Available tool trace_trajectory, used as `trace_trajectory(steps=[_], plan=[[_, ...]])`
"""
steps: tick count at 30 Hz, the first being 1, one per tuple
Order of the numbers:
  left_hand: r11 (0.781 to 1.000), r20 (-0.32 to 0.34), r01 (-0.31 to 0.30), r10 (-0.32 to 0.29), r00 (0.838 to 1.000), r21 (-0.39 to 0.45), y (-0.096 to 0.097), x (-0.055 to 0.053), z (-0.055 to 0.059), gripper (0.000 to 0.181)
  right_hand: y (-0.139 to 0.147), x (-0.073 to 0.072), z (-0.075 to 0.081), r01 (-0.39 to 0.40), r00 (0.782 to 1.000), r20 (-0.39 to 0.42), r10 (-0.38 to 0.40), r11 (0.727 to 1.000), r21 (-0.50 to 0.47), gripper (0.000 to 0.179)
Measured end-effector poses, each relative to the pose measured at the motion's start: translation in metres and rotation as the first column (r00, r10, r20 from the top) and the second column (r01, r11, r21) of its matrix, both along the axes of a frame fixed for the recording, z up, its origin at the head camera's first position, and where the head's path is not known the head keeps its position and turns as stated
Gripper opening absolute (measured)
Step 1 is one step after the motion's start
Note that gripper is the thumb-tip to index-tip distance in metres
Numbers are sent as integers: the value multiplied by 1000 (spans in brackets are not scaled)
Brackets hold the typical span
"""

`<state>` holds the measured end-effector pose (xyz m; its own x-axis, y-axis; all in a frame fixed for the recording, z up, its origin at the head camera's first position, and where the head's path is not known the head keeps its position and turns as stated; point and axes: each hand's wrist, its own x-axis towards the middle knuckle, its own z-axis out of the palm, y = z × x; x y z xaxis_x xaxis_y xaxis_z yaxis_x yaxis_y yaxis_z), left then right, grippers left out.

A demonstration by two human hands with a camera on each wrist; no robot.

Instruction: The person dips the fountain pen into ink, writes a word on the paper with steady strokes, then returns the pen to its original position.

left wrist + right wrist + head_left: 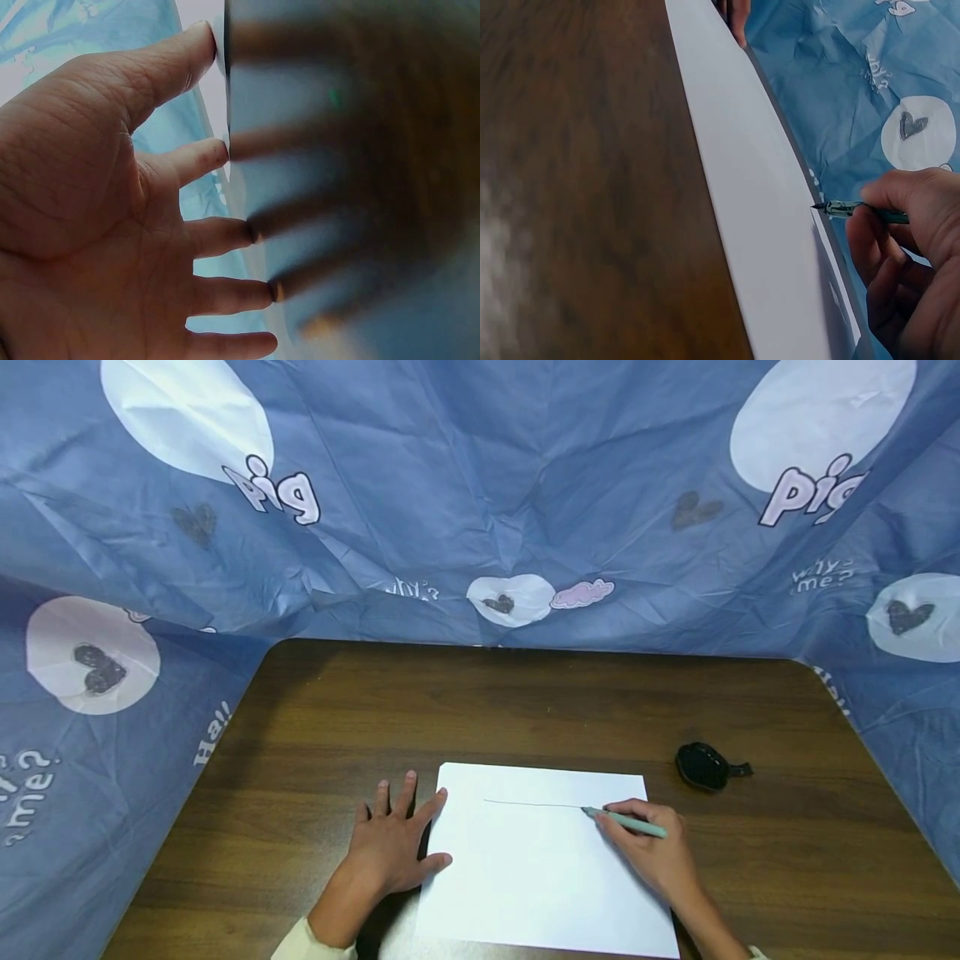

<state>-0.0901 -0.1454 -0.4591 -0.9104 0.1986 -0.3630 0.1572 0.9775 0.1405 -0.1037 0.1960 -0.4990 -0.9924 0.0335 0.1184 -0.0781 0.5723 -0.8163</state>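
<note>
A white sheet of paper [540, 881] lies on the wooden table, with one thin, nearly straight line [525, 803] across its upper part. My right hand [662, 853] pinches a green fountain pen [639, 824] between thumb and fingers. The pen's dark nib meets the right end of the line; the right wrist view shows this pointed nib [819, 206] at the paper. Spread flat, my left hand [390, 850] rests at the sheet's left edge. Its thumb and index fingertips overlap the paper, while the other fingers lie on the wood.
A small black pan-shaped dish [702, 767] with a short handle sits on the table [450, 710], beyond the paper's upper right corner. Blue printed cloth [450, 485] hangs behind the table and along both sides.
</note>
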Motion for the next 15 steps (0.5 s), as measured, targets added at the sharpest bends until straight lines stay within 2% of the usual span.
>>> trace_trajectory(steps=[15], plan=[[1000,1,-5,5,1000,2,0,0,-2,83,6,2,2,26,999,28,-27,999,39,7]])
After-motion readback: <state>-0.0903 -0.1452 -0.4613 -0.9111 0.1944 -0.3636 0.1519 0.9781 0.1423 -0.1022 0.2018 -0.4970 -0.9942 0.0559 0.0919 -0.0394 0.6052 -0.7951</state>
